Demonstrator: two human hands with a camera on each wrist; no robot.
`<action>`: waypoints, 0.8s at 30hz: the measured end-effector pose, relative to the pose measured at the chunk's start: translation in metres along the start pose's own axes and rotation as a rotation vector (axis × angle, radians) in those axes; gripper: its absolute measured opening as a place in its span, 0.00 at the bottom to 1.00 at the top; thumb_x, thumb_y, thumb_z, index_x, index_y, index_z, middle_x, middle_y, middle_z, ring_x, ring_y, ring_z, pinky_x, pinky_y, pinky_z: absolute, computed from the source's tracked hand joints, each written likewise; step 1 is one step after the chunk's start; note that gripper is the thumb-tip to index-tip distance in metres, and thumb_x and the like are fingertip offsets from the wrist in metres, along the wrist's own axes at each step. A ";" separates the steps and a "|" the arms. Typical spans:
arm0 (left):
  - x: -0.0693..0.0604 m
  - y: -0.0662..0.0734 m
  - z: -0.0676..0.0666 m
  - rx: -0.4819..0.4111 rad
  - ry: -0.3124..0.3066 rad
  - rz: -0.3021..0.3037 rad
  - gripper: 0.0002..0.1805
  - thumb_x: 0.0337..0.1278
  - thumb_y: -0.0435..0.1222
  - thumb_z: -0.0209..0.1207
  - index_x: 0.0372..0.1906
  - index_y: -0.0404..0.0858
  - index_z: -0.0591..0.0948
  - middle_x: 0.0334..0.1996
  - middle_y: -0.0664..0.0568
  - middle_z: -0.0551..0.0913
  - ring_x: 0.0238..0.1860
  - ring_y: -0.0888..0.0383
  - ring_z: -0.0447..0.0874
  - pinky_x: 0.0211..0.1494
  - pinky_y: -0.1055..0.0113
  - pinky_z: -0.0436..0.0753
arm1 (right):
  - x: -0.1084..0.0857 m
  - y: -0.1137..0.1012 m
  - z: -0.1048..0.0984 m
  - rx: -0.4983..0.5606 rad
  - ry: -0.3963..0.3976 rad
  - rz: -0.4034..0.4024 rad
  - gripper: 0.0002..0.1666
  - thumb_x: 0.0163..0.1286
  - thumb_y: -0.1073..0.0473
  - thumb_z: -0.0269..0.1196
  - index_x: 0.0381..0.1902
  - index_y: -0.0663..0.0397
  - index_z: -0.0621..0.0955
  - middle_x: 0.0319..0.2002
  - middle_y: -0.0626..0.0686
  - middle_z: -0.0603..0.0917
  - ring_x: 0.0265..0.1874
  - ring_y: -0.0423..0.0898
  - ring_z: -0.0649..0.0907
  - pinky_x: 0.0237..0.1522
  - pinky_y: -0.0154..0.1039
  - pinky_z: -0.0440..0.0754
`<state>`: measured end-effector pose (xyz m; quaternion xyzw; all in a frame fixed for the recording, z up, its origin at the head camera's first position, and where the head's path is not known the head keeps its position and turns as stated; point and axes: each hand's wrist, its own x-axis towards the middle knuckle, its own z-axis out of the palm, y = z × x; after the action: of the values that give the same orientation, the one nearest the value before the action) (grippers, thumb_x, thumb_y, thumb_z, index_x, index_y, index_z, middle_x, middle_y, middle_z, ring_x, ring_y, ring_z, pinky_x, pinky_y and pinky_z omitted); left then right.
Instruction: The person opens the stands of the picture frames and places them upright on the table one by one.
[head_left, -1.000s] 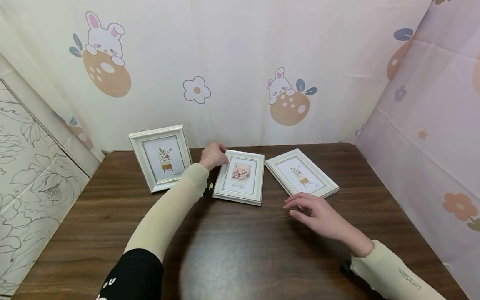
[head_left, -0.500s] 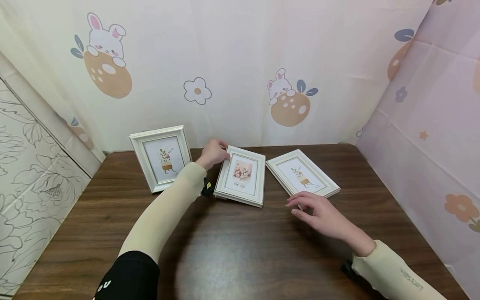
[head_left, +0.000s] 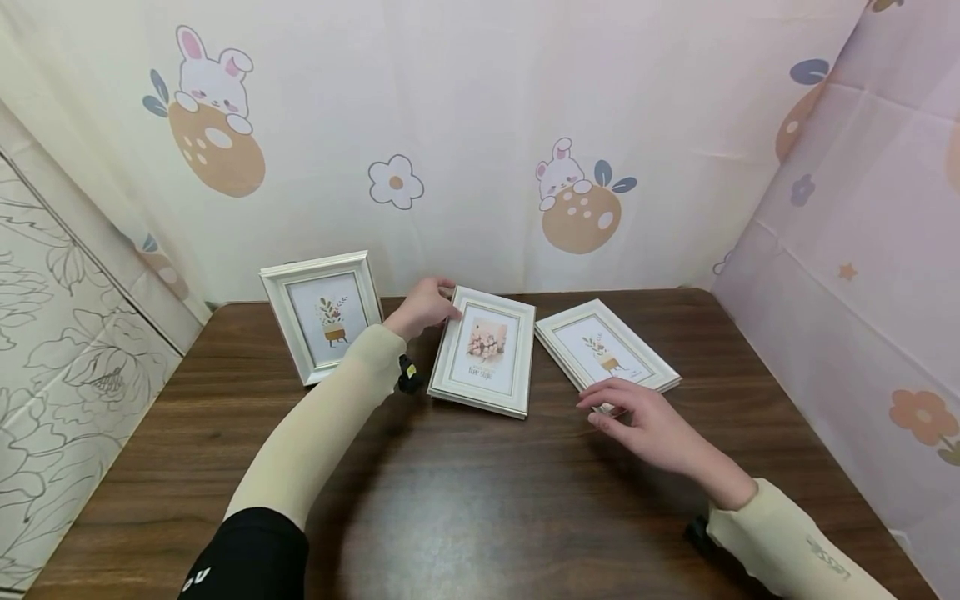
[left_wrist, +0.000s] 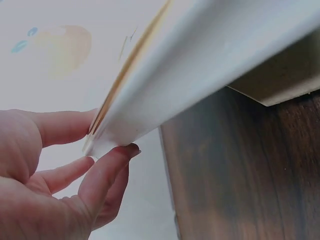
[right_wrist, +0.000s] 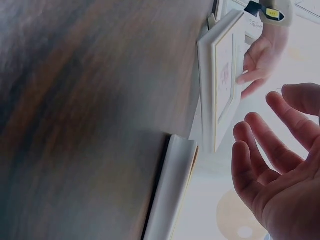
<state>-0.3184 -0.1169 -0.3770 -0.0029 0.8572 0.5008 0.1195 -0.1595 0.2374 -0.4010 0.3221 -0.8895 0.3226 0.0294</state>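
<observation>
In the head view, a white picture frame [head_left: 483,350] with a pink flower print is tilted up off the table at its far end. My left hand [head_left: 426,305] pinches its far left corner, and the left wrist view shows the thumb on the front and fingers behind the frame edge [left_wrist: 165,75]. A support leg [left_wrist: 280,75] shows under its back. To the right, a second white picture frame [head_left: 607,346] with a potted plant print lies flat. Just over its near edge hovers my right hand [head_left: 645,425], fingers loosely bent and holding nothing.
Another white picture frame [head_left: 322,317] with a plant print stands upright at the left, close to my left forearm. Behind the brown wooden table [head_left: 465,508] hangs a printed curtain [head_left: 465,108], and a similar cloth hangs along the right side.
The far end of the middle picture frame has risen, lifted by my left hand, and its top has shifted slightly back. My right hand has drifted slightly to the right.
</observation>
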 end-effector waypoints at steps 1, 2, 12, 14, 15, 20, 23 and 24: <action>-0.002 0.002 0.000 0.000 0.000 0.011 0.36 0.58 0.26 0.64 0.71 0.35 0.66 0.62 0.39 0.71 0.51 0.47 0.77 0.52 0.53 0.83 | 0.000 0.000 -0.001 -0.005 0.001 0.002 0.10 0.68 0.61 0.67 0.46 0.42 0.85 0.50 0.43 0.83 0.40 0.39 0.81 0.36 0.42 0.82; -0.004 0.003 -0.001 0.000 0.001 0.022 0.37 0.57 0.26 0.64 0.72 0.36 0.66 0.62 0.38 0.71 0.49 0.47 0.77 0.52 0.52 0.82 | 0.000 0.001 -0.001 -0.009 0.004 0.003 0.10 0.68 0.60 0.67 0.46 0.41 0.85 0.50 0.43 0.83 0.41 0.40 0.81 0.37 0.42 0.82; -0.028 0.018 -0.009 0.004 0.012 0.106 0.39 0.54 0.23 0.64 0.73 0.40 0.66 0.63 0.35 0.67 0.49 0.45 0.75 0.52 0.46 0.82 | 0.001 0.007 -0.006 -0.021 0.053 -0.033 0.10 0.67 0.62 0.67 0.45 0.43 0.86 0.49 0.45 0.83 0.43 0.42 0.82 0.37 0.42 0.83; -0.033 0.020 -0.010 0.002 0.018 0.127 0.39 0.54 0.23 0.64 0.72 0.40 0.66 0.63 0.35 0.67 0.52 0.44 0.75 0.51 0.46 0.82 | 0.000 0.007 -0.008 -0.020 0.059 -0.037 0.10 0.67 0.63 0.67 0.45 0.46 0.86 0.48 0.45 0.84 0.42 0.40 0.83 0.37 0.41 0.83; -0.035 0.021 -0.011 0.000 0.022 0.139 0.38 0.54 0.23 0.64 0.71 0.40 0.67 0.63 0.36 0.67 0.53 0.43 0.75 0.52 0.46 0.82 | 0.000 0.007 -0.008 -0.019 0.061 -0.035 0.10 0.67 0.64 0.67 0.45 0.47 0.86 0.49 0.45 0.84 0.42 0.39 0.83 0.37 0.40 0.83; -0.044 0.023 -0.011 -0.026 0.045 0.207 0.35 0.54 0.22 0.65 0.67 0.41 0.69 0.60 0.39 0.72 0.53 0.45 0.77 0.52 0.47 0.82 | 0.001 0.008 -0.012 -0.028 0.075 -0.065 0.10 0.67 0.66 0.67 0.45 0.53 0.86 0.49 0.48 0.84 0.43 0.42 0.83 0.38 0.39 0.84; -0.048 0.024 -0.011 -0.029 0.061 0.235 0.34 0.54 0.21 0.65 0.65 0.42 0.70 0.58 0.42 0.75 0.52 0.46 0.79 0.51 0.48 0.83 | 0.001 0.010 -0.013 -0.030 0.094 -0.084 0.10 0.66 0.67 0.67 0.45 0.54 0.86 0.49 0.49 0.84 0.44 0.43 0.83 0.38 0.35 0.83; -0.050 0.024 -0.011 -0.024 0.065 0.243 0.33 0.55 0.22 0.65 0.65 0.42 0.70 0.58 0.42 0.76 0.51 0.47 0.79 0.50 0.49 0.83 | 0.000 0.011 -0.014 -0.030 0.101 -0.089 0.10 0.65 0.68 0.67 0.45 0.55 0.86 0.49 0.49 0.84 0.44 0.44 0.83 0.37 0.34 0.83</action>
<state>-0.2751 -0.1200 -0.3414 0.0831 0.8487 0.5215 0.0302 -0.1685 0.2521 -0.3964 0.3444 -0.8764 0.3234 0.0935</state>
